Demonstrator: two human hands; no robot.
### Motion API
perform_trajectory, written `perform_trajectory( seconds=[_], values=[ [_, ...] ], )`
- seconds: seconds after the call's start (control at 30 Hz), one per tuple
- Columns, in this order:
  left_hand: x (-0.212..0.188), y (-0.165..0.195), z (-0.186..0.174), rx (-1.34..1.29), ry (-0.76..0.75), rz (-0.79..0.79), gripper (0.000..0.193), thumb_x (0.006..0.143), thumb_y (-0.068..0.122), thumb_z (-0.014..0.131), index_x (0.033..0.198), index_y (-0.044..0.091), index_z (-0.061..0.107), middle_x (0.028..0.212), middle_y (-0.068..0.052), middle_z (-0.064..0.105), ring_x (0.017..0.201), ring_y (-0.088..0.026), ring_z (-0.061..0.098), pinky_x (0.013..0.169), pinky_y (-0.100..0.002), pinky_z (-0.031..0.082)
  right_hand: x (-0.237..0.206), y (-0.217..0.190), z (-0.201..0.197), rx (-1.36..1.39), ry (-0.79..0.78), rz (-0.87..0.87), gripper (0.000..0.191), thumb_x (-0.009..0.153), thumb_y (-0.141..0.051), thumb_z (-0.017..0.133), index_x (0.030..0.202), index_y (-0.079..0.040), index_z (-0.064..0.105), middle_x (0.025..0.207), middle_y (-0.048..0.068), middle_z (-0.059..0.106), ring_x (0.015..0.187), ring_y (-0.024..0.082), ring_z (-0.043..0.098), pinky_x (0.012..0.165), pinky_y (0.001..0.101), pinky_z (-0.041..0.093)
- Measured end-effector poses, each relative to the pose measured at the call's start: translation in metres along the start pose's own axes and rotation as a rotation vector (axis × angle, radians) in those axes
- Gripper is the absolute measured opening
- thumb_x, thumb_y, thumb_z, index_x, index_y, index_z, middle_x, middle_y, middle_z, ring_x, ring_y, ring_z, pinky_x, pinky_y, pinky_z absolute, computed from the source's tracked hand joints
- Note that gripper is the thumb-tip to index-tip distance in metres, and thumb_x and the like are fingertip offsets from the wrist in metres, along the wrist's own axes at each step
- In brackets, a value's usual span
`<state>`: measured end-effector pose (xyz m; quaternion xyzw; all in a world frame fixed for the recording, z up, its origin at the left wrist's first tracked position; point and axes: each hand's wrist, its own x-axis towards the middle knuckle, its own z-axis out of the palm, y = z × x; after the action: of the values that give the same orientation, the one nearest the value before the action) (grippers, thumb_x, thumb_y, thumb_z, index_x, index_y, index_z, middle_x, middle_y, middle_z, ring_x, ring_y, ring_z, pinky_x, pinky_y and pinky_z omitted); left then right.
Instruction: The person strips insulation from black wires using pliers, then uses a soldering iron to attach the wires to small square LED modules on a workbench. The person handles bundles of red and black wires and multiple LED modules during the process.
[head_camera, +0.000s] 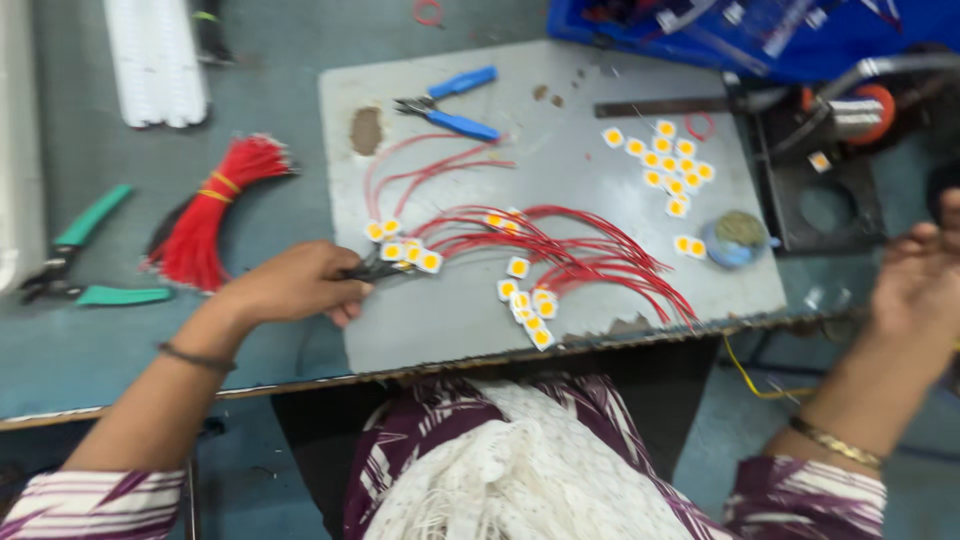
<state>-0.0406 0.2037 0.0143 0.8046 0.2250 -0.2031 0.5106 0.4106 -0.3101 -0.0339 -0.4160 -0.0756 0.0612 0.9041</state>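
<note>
On the grey work plate (600, 230) in front of us, our left hand (295, 285) sits at about eight o'clock, its fingers closed on a dark tweezers-like tool (372, 268) whose tip touches a small cluster of white squares with yellow centres (405, 250) at the plate's left side. Red wires (560, 245) run from that cluster and fan toward four o'clock across the plate, with more of the yellow-centred squares (528, 305) lying among them near six o'clock. A loose group of the same squares without wires (668, 158) lies at one o'clock, and a round blue tin (735, 238) stands just beside it toward three o'clock. Our right hand (920, 285) is off the plate at three o'clock, blurred, fingers curled; we cannot tell whether it holds anything. Blue-handled cutters (450, 100) lie at eleven o'clock on the plate. Off the plate, at nine o'clock, a bundle of red wires (215, 205) rests on the teal bench (120, 330), and green-handled pliers (85, 260) lie farther out the same way.
</note>
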Motion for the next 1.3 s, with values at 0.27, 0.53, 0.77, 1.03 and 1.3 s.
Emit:
perform_trajectory(
  seconds=[0.27, 0.53, 0.77, 1.03, 1.3],
  values=[
    [0.008, 0.009, 0.001, 0.337, 0.143, 0.055, 0.043, 0.096, 0.044, 0.058, 0.084, 0.004, 0.070, 0.067, -0.013, 0.061, 0.062, -0.024, 0.057, 0.061, -0.045, 0.047, -0.065, 0.024, 0.070, 0.140, -0.234, 0.199, 0.023, 0.119, -0.016, 0.059, 0.139, -0.006, 0.058, 0.117, 0.013, 0.066, 0.103, 0.016, 0.068, 0.082, 0.0270, 0.054],
    [-0.008, 0.062, 0.008, 0.598, 0.414, 0.109, 0.047, 0.099, 0.047, 0.050, 0.090, 0.006, 0.071, 0.075, -0.021, 0.069, 0.077, -0.042, 0.065, 0.070, -0.057, 0.048, -0.151, 0.125, 0.249, -1.498, -1.318, -0.684, 0.054, 0.088, -0.050, 0.065, 0.137, -0.029, 0.062, 0.158, 0.015, 0.038, 0.147, 0.043, 0.026, 0.114, 0.0623, 0.019],
    [-0.053, 0.102, -0.045, 0.698, 0.657, 0.277, 0.040, 0.098, 0.043, 0.052, 0.098, 0.008, 0.071, 0.080, -0.020, 0.070, 0.077, -0.044, 0.066, 0.067, -0.055, 0.051, -0.121, 0.159, 0.255, -1.598, -1.452, -0.618, 0.060, 0.097, -0.052, 0.050, 0.151, -0.026, 0.049, 0.160, 0.009, 0.036, 0.152, 0.034, 0.023, 0.119, 0.0611, 0.015],
    [-0.130, 0.131, -0.104, 0.746, 0.856, 0.186, 0.044, 0.108, 0.041, 0.052, 0.097, 0.002, 0.069, 0.070, -0.023, 0.063, 0.068, -0.045, 0.061, 0.064, -0.053, 0.047, -0.114, 0.168, 0.246, -1.558, -1.443, -0.636, 0.056, 0.095, -0.047, 0.054, 0.146, -0.026, 0.052, 0.159, 0.010, 0.039, 0.149, 0.034, 0.026, 0.116, 0.0597, 0.016],
    [-0.149, 0.175, -0.051, 1.189, 0.789, 0.039, 0.037, 0.102, 0.045, 0.055, 0.083, 0.013, 0.062, 0.057, -0.008, 0.064, 0.059, -0.035, 0.064, 0.056, -0.049, 0.048, -0.158, 0.052, 0.281, -0.960, -0.922, -0.970, 0.039, 0.090, -0.033, 0.087, 0.119, -0.020, 0.064, 0.139, 0.003, 0.057, 0.141, 0.031, 0.051, 0.118, 0.0522, 0.045]
  ],
)
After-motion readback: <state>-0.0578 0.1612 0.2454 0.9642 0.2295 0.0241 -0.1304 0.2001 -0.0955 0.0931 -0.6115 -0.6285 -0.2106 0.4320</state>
